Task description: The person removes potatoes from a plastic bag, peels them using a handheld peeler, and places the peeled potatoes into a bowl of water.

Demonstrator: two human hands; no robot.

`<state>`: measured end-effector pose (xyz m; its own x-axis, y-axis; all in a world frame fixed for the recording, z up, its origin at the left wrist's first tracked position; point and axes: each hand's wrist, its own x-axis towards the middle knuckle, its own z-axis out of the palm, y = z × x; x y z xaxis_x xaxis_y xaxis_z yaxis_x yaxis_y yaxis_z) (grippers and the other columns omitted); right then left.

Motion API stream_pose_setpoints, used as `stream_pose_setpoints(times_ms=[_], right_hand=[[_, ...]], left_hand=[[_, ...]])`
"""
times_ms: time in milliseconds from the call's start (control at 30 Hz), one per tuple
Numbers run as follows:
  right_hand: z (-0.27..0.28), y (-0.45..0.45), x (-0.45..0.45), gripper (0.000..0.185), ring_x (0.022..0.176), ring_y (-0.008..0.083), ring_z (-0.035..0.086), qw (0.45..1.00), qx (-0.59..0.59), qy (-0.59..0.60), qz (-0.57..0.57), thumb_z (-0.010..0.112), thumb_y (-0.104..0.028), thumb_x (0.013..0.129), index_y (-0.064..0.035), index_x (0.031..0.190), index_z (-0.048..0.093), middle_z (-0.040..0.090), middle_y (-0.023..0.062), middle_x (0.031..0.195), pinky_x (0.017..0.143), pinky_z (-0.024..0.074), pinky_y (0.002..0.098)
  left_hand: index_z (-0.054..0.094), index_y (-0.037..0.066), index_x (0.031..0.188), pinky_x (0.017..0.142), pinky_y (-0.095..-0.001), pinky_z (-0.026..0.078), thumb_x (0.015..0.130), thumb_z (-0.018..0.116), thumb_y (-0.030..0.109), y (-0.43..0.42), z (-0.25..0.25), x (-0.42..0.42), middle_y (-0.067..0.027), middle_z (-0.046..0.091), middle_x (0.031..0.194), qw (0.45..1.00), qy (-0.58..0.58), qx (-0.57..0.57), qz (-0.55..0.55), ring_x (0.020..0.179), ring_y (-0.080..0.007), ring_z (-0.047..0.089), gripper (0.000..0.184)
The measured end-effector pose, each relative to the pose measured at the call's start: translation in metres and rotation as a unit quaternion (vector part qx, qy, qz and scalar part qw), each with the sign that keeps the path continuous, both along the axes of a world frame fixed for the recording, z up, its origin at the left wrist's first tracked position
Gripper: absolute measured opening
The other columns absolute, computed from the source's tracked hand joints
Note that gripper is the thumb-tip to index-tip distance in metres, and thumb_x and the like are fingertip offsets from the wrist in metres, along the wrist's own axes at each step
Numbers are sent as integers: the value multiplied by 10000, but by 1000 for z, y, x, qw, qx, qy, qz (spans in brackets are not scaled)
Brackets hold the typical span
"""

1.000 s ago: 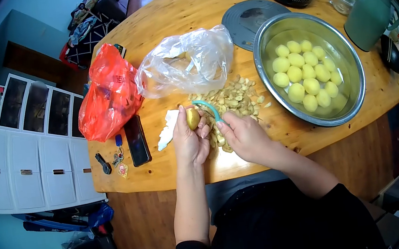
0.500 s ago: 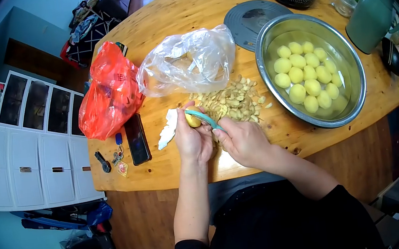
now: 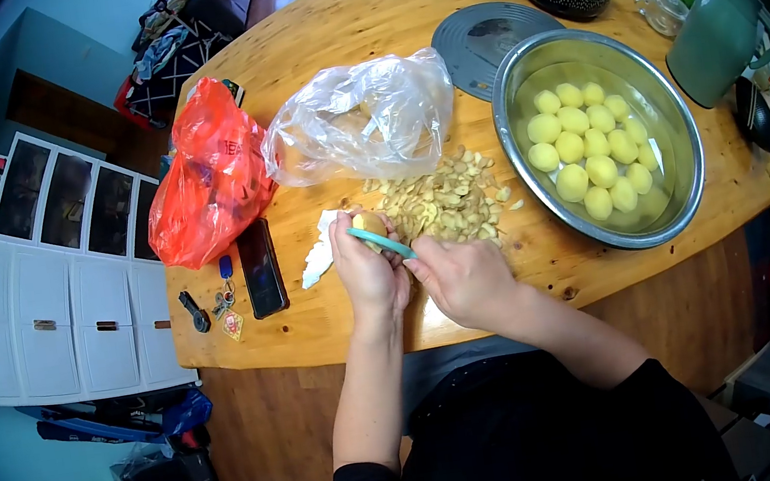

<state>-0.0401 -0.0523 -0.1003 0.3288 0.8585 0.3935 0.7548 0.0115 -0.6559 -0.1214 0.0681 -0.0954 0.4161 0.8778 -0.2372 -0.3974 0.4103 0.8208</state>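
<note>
Seen from above, a person in a black top sits or stands at a wooden table (image 3: 345,12), both hands working close together over its near edge. The left hand (image 3: 373,279) cradles a small potato (image 3: 369,221), its fingers curled around it and its far end uncovered. The right hand (image 3: 468,278) grips a turquoise peeler (image 3: 381,242), fingers wrapped around the handle, with the head laid across the near part of the potato, by the left thumb. What has just changed is the peeler's place: it has come down over the potato towards the person, which suggests a peeling stroke, though the blade is too small to tell whether skin is lifting. Half a second ago the peeler crossed the potato higher up; a second ago its head was beside the potato, towards the right hand. More of the potato's far end now shows, while the left hand's hold looks much the same. Just beyond the hands lies a heap of peelings (image 3: 443,199); to their left is a crumpled white tissue (image 3: 319,254). On the right, a metal bowl (image 3: 641,75) holds pale peeled potatoes (image 3: 595,144) in water. Beyond the heap rests a clear bag (image 3: 410,101).
</note>
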Motion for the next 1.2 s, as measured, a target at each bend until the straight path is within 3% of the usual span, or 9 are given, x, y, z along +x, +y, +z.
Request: stream_pose_setpoints(times_ms=[133,233,300,500,633,833,933,1033,1200], right_hand=[[6,1,1,201,598,372,664,1000,-24,-4,-8,580,-252,1021,-81,929,528,659,140,676,518,502,500],[8,6,12,204,608,413,653,997,-70,19,-35,573,-256,1024,-71,947,536,656,171,673,555,504,539],[2,12,18,228,630,466,638,992,-95,67,-54,564,-276,1031,-61,958,547,651,210,682,602,494,587],[1,6,20,252,635,469,635,985,-50,163,-20,550,-284,1041,-59,928,545,643,209,676,591,476,590],[6,4,13,255,619,437,642,993,-46,108,-19,556,-284,1039,-63,915,537,649,183,680,568,486,563],[2,4,3,234,609,396,658,998,-23,53,6,561,-277,1035,-73,925,525,661,147,687,549,496,536],[0,3,0,218,611,395,659,999,-19,36,4,560,-266,1032,-76,931,522,662,147,686,549,496,535],[1,4,2,210,624,400,663,999,-29,29,-1,558,-260,1032,-78,932,525,660,157,682,557,499,541],[-6,13,21,221,652,434,663,991,-110,59,-53,549,-273,1038,-71,949,541,664,195,692,581,497,572]], left_hand=[[466,113,1007,437,-242,317,1104,364,310,-2,2,-5,-72,575,763,999,21,47,18,508,-110,423,242],[472,113,1005,430,-242,297,1110,353,314,-2,-5,-7,-75,584,774,998,-34,50,-13,493,-113,410,256],[485,109,998,454,-249,315,1114,361,329,1,1,-9,-79,593,790,998,-42,13,-33,518,-118,423,278],[548,86,950,570,-279,384,1099,406,430,8,2,-7,-49,579,816,993,-54,-82,-65,656,-119,458,401],[568,81,964,574,-287,392,1096,419,435,9,-10,-5,-32,575,796,987,-94,-109,-66,654,-132,478,406],[563,78,958,544,-290,412,1096,421,401,13,-21,-2,-45,568,747,998,-31,-51,-27,604,-154,499,379],[558,74,955,529,-291,410,1095,427,372,5,-10,7,-58,572,747,997,3,-60,49,596,-163,503,354],[493,92,992,496,-288,387,1108,422,307,1,-1,6,-42,540,732,998,11,-42,41,563,-160,494,254],[482,96,1035,510,-290,371,1107,428,313,-3,2,0,-49,548,785,1000,-19,10,-19,574,-157,473,235]])
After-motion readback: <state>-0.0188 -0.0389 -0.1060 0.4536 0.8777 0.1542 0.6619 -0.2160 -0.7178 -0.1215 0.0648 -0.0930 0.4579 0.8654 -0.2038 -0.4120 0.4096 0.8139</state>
